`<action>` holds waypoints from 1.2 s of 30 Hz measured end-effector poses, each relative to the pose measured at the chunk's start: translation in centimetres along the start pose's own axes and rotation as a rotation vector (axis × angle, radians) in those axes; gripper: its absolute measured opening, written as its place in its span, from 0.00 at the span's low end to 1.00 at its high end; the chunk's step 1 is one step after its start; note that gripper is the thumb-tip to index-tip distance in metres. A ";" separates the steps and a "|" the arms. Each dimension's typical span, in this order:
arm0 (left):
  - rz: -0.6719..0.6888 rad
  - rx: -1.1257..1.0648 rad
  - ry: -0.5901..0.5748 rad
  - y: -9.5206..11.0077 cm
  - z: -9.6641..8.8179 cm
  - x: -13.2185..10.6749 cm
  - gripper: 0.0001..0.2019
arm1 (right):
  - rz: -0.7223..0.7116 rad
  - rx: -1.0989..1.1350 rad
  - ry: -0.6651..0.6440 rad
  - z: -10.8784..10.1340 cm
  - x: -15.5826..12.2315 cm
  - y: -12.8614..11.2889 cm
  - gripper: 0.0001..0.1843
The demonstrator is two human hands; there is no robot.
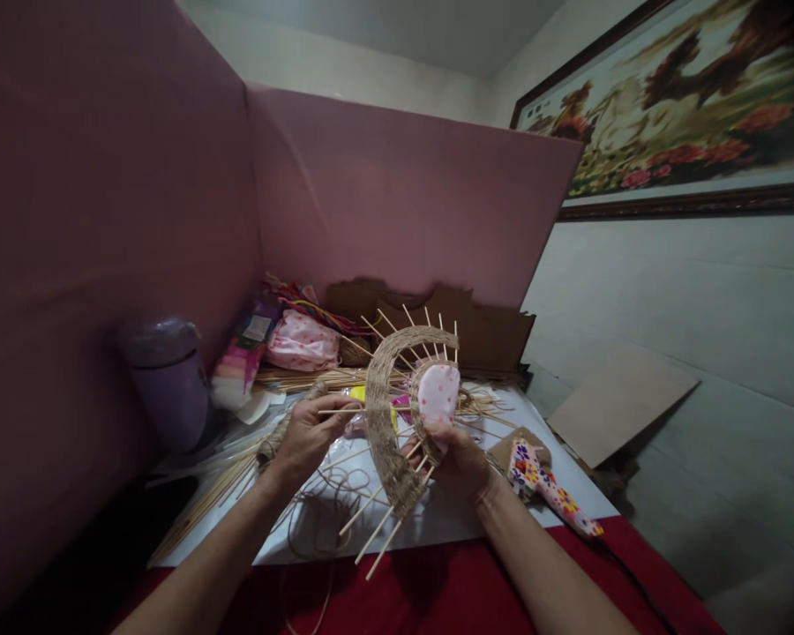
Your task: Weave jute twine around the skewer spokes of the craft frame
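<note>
Before me is a curved twine weaving (pixel 382 397), a crescent band worked over thin wooden sticks that fan outward. At its inner side sits a pad of pink dotted fabric (pixel 438 394) edged with twine. My right hand (pixel 461 460) grips the weaving at the lower edge of this pad, thumb on the front; some of its fingers are hidden behind. On the left side, my left hand (pixel 314 432) is closed with its fingertips pinching one outward-pointing stick (pixel 340 411). Loose twine (pixel 331 494) lies in loops on the white board below.
At right lies a flower-patterned glue gun (pixel 549 485) with a cord. A purple bin (pixel 168 384), pink dotted cloth (pixel 303 340) and cardboard (pixel 490 339) stand behind and left. Bundled sticks (pixel 208 494) lie left on the white board (pixel 450 529), over red cloth (pixel 430 591).
</note>
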State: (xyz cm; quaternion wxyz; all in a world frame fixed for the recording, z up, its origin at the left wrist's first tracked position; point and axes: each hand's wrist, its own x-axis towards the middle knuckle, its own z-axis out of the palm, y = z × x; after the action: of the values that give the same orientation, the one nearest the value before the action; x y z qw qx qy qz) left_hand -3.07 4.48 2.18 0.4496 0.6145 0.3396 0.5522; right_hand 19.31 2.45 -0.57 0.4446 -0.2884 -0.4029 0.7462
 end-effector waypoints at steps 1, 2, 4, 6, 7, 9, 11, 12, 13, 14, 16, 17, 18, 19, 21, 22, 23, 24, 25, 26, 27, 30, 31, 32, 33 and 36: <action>0.002 0.006 -0.001 0.0 0.0 0.0 0.09 | 0.001 0.002 -0.001 0.1 0.0 0.0 0.14; 0.006 0.014 -0.002 0.0 -0.1 0.1 0.10 | 0.003 0.002 -0.002 0.1 -0.1 0.0 0.14; 0.020 0.028 -0.003 0.1 -0.1 0.1 0.10 | 0.006 -0.008 -0.001 0.2 -0.1 0.0 0.13; 0.026 0.035 -0.001 0.1 -0.2 0.2 0.10 | 0.006 -0.018 -0.002 0.2 -0.1 0.0 0.12; 0.030 0.040 0.000 0.1 -0.2 0.1 0.10 | 0.005 -0.020 -0.002 0.2 0.0 0.0 0.13; 0.034 0.058 -0.002 0.1 -0.2 0.1 0.09 | 0.007 -0.016 0.001 0.2 0.0 0.0 0.14; 0.025 0.066 -0.011 0.2 -0.2 0.0 0.09 | 0.018 -0.014 -0.001 0.2 -0.1 0.0 0.15; 0.017 0.059 -0.016 0.3 -0.2 0.0 0.09 | 0.026 -0.018 -0.006 0.2 -0.1 0.0 0.15; 0.004 0.049 -0.023 0.4 -0.2 -0.1 0.10 | 0.032 -0.024 -0.012 0.2 -0.1 0.0 0.15; -0.008 0.041 -0.026 0.6 -0.3 0.0 0.10 | 0.035 -0.032 -0.019 0.1 -0.2 0.0 0.15; -0.019 0.042 -0.011 0.9 -0.4 0.0 0.11 | 0.031 -0.052 -0.042 0.1 -0.3 0.0 0.14; -0.023 0.046 0.003 1.1 -0.4 0.1 0.11 | 0.024 -0.060 -0.052 0.0 -0.3 0.0 0.14; -0.028 0.053 0.017 1.2 -0.5 0.2 0.12 | 0.018 -0.068 -0.061 0.0 -0.4 0.0 0.14; -0.030 0.057 0.030 1.3 -0.6 0.3 0.12 | 0.014 -0.075 -0.069 -0.1 -0.4 0.0 0.14; -0.011 0.064 0.050 1.3 -0.8 0.5 0.12 | 0.010 -0.084 -0.075 -0.2 -0.4 0.0 0.14; 0.007 0.071 0.057 1.3 -0.9 0.6 0.12 | 0.014 -0.087 -0.075 -0.2 -0.5 -0.1 0.15; 0.030 0.080 0.060 1.4 -1.0 0.6 0.12 | 0.019 -0.089 -0.076 -0.3 -0.5 -0.1 0.15; 0.049 0.090 0.060 1.4 -1.1 0.7 0.12 | 0.027 -0.095 -0.078 -0.4 -0.5 -0.2 0.15; 0.053 0.095 0.059 1.5 -1.3 0.7 0.11 | 0.038 -0.106 -0.084 -0.5 -0.5 -0.2 0.15; 0.038 0.092 0.051 1.6 -1.4 0.7 0.11 | 0.053 -0.122 -0.095 -0.5 -0.6 -0.3 0.15; 0.006 0.077 0.040 1.7 -1.7 0.6 0.11 | 0.070 -0.141 -0.110 -0.6 -0.6 -0.4 0.16; -0.134 -0.022 -0.007 1.9 -2.5 0.6 0.13 | 0.127 -0.204 -0.141 -0.7 -0.6 -0.6 0.16; -0.179 -0.058 -0.037 2.0 -2.8 0.7 0.13 | 0.142 -0.215 -0.143 -0.7 -0.6 -0.7 0.16; -0.218 -0.087 -0.063 2.0 -3.1 0.7 0.13 | 0.152 -0.220 -0.143 -0.7 -0.7 -0.8 0.16; -0.252 -0.105 -0.081 2.0 -3.4 0.8 0.13 | 0.157 -0.222 -0.139 -0.7 -0.7 -0.8 0.15; -0.308 -0.091 -0.082 2.0 -3.8 0.9 0.13 | 0.150 -0.217 -0.107 -0.8 -0.6 -0.9 0.13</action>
State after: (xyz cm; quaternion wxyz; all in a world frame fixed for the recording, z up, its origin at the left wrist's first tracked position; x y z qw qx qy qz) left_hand -6.86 5.23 4.29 0.5699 0.5563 0.3857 0.4658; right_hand 20.58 2.42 -0.13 0.3318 -0.3241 -0.4817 0.7435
